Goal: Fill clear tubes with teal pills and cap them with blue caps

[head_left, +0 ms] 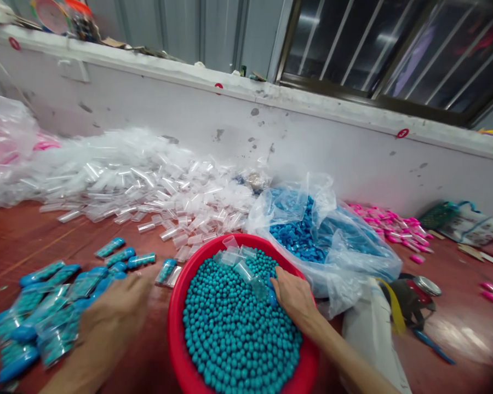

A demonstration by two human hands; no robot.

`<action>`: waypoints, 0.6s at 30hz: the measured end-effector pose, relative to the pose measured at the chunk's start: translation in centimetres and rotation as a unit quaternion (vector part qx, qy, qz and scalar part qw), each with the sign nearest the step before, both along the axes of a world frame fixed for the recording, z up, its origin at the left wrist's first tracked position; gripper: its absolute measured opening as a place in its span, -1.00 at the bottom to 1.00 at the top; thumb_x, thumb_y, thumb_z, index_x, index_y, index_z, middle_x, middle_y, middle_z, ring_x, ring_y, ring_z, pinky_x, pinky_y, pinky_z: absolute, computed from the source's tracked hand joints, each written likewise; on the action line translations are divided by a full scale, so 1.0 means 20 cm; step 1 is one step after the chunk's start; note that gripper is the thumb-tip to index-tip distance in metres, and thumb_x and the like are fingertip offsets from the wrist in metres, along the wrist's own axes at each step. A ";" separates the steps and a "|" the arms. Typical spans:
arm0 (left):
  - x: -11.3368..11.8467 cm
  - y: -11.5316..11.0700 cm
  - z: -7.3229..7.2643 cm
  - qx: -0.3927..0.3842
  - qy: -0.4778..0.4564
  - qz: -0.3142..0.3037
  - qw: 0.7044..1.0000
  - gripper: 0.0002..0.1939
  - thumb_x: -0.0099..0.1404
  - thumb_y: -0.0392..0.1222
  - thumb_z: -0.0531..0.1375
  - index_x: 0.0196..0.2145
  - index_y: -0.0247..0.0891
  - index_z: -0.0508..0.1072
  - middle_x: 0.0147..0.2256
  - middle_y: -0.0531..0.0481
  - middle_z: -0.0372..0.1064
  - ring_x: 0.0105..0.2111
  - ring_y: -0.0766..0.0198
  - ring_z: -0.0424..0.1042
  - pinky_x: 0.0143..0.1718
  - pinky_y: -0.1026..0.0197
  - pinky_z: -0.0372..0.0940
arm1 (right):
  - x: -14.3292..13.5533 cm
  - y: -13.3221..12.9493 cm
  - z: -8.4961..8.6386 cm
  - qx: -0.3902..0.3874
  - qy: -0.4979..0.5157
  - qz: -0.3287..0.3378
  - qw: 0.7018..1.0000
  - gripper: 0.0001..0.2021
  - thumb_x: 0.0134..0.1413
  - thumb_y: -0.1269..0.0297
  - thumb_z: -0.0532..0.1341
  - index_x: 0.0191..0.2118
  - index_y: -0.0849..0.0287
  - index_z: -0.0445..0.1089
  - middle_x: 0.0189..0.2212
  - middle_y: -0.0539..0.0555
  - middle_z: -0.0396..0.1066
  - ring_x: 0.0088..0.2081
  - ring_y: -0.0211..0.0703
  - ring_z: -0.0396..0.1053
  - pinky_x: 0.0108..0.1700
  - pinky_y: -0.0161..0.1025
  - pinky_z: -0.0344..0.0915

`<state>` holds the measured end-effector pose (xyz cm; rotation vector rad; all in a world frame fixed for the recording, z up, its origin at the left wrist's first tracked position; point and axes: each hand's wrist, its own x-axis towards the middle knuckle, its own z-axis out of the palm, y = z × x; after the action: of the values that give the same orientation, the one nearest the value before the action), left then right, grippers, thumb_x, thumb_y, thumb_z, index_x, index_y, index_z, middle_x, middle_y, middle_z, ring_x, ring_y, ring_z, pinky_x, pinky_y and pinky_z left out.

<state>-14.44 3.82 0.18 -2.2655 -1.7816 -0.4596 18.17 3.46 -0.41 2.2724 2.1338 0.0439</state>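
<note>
A red basin (175, 323) full of round teal beads (234, 328) stands in front of me. Several clear plastic tubes (231, 255) lie on the beads at the far side. My right hand (292, 298) reaches over the basin's right side, its fingers closed around a blue cap (271, 293), which they partly hide. Left of the basin, my left hand (117, 312) is smeared by motion, and its fingers cannot be made out. It is over the edge of a group of bead-filled tubes with blue ends (57, 306).
Behind the basin, a large heap of empty clear tubes (148, 180) lies along the wall. An open plastic bag of blue caps (299, 227) touches the basin's far right. Pink pieces (394, 227) and a blue pen (433, 346) lie on the red table (456, 306) at right.
</note>
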 end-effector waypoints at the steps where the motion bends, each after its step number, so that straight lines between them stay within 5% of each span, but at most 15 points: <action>1: 0.11 0.01 0.00 0.005 -0.004 -0.060 0.998 -0.65 0.23 -0.27 -0.09 -0.06 -0.16 0.29 -0.19 -0.06 0.35 -0.21 0.14 0.31 -0.22 0.15 0.20 | -0.01 0.01 -0.01 -0.002 -0.013 -0.001 1.000 -0.83 0.12 0.33 0.05 -0.22 0.26 0.30 -0.34 0.16 0.45 -0.31 -0.07 0.42 -0.36 -0.29 0.21; 4: 0.47 0.03 -0.04 -0.026 0.042 -0.238 0.970 -0.66 0.21 -0.42 -0.07 -0.10 -0.19 0.30 -0.26 -0.05 0.36 -0.27 0.18 0.31 -0.29 0.17 0.19 | -0.03 0.04 -0.07 -0.008 -0.028 0.010 1.000 -0.84 0.06 0.34 0.09 -0.22 0.25 0.30 -0.34 0.15 0.46 -0.29 -0.06 0.41 -0.37 -0.29 0.22; 8: 0.81 0.10 -0.18 0.063 0.116 -0.405 0.905 -0.79 0.25 -0.34 -0.05 -0.21 -0.31 0.32 -0.18 -0.16 0.32 -0.11 0.08 0.24 -0.21 0.06 0.15 | 0.06 0.01 -0.21 0.021 -0.027 0.064 0.997 -0.87 0.03 0.39 0.08 -0.29 0.26 0.32 -0.35 0.20 0.45 -0.28 -0.02 0.40 -0.31 -0.24 0.24; 10: 0.90 0.16 -0.24 0.069 0.127 -0.445 0.884 -0.81 0.25 -0.34 -0.05 -0.30 -0.34 0.34 -0.29 -0.14 0.34 -0.17 0.08 0.26 -0.23 0.04 0.13 | 0.16 0.01 -0.33 0.150 -0.059 0.138 0.977 -0.87 0.01 0.39 0.05 -0.34 0.23 0.32 -0.43 0.18 0.45 -0.37 -0.04 0.40 -0.32 -0.21 0.25; 14: 0.98 0.23 -0.28 -0.075 0.016 -0.462 0.884 -0.82 0.22 -0.37 -0.04 -0.44 -0.35 0.33 -0.43 -0.13 0.33 -0.30 0.13 0.27 -0.36 0.12 0.11 | 0.31 0.06 -0.52 0.344 -0.086 0.257 0.899 -0.77 0.09 0.36 -0.05 -0.21 0.28 0.28 -0.44 0.20 0.42 -0.40 -0.04 0.36 -0.28 -0.16 0.24; 18: 0.99 0.15 -0.22 -0.258 -0.204 -0.354 0.875 -0.87 0.08 -0.44 0.02 -0.54 -0.31 0.29 -0.48 -0.13 0.30 -0.29 0.07 0.25 -0.27 0.02 0.09 | 0.29 0.04 -0.47 0.334 -0.102 0.241 0.906 -0.79 0.05 0.46 -0.04 -0.24 0.26 0.29 -0.38 0.21 0.39 -0.31 0.00 0.32 -0.24 -0.14 0.20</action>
<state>5.27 6.90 -4.28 -3.4294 -1.2429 -0.6841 24.03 4.29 -9.73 1.7535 2.7812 1.1233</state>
